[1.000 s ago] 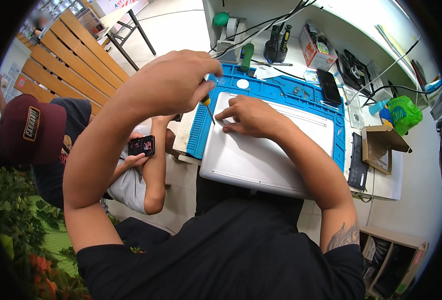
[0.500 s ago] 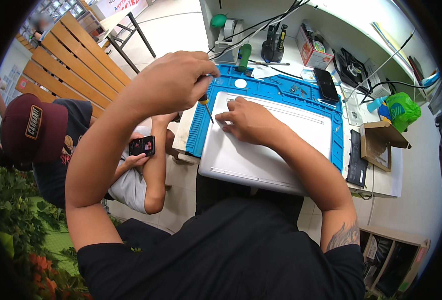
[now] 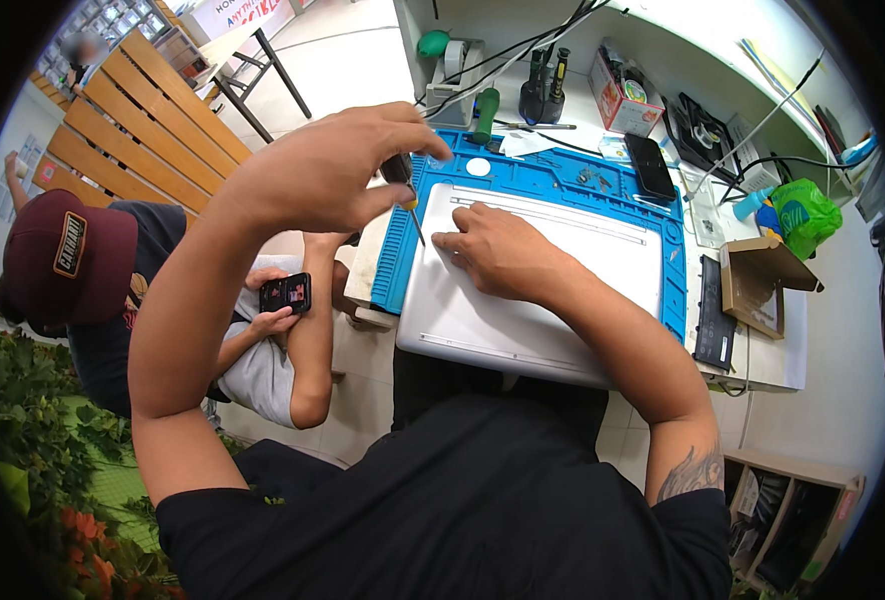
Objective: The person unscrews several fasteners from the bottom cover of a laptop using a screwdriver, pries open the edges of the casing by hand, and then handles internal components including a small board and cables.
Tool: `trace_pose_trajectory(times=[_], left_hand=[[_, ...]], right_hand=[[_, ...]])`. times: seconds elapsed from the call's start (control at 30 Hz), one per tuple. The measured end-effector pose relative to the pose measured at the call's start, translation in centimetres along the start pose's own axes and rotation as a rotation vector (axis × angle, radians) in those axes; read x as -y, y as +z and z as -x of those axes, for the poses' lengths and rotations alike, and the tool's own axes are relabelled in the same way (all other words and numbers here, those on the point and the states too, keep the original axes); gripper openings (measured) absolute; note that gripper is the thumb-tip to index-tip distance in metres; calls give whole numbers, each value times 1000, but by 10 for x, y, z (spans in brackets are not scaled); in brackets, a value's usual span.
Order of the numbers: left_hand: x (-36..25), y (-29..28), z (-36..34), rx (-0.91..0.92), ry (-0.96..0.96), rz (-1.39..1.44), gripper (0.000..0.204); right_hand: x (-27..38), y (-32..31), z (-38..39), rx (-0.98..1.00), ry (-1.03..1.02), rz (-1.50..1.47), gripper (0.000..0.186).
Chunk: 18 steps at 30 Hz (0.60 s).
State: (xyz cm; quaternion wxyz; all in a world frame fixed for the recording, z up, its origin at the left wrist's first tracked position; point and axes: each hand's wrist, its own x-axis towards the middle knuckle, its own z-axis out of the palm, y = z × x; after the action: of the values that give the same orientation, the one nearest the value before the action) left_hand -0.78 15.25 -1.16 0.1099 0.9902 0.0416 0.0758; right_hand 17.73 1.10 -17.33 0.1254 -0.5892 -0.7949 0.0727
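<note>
Work surface: a white bench along the wall, crowded with tools and cables at the far side.

Blue repair mat: lies on the surface, with small loose parts that look like screws near its far edge. A dark phone rests on its far right corner.

Silver laptop: closed, flat on the mat, apparently underside up, its near edge overhanging the surface toward the person. The bottom panel appears to be still seated; no internal parts are exposed.

Cardboard box: open, at the right of the mat, with a flat black part just beside it.

Left hand: raised above the laptop's far left corner, fingers closed around the dark handle of a screwdriver. The thin shaft points down and its tip stands at or just above the panel near that corner; contact cannot be confirmed.

Right hand: palm down on the laptop, fingers spread and pressing the panel just beside the screwdriver tip. It holds nothing.

Bystander: a seated person in a dark red cap at lower left, holding a small phone, well apart from the work.

Assessment: judged an early stage of opening. The loose screws on the mat suggest some fasteners are out; the far left corner is in hand. Lifting the panel remains to be done.
</note>
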Motion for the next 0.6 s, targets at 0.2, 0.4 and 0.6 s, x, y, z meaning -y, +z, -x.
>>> trace_pose_trajectory(times=[0.2,0.4,0.6], left_hand=[[-3,1,2,23,-61,-85,35],[2,-1,1,72,-161,-139,37],[-1,3,-6,17,-268,-277,33]], right_hand=[[2,-1,2,-13,14,-12,34],[1,-1,4,-15,16,-19,33],[2,-2,4,-3,24,-11,33]])
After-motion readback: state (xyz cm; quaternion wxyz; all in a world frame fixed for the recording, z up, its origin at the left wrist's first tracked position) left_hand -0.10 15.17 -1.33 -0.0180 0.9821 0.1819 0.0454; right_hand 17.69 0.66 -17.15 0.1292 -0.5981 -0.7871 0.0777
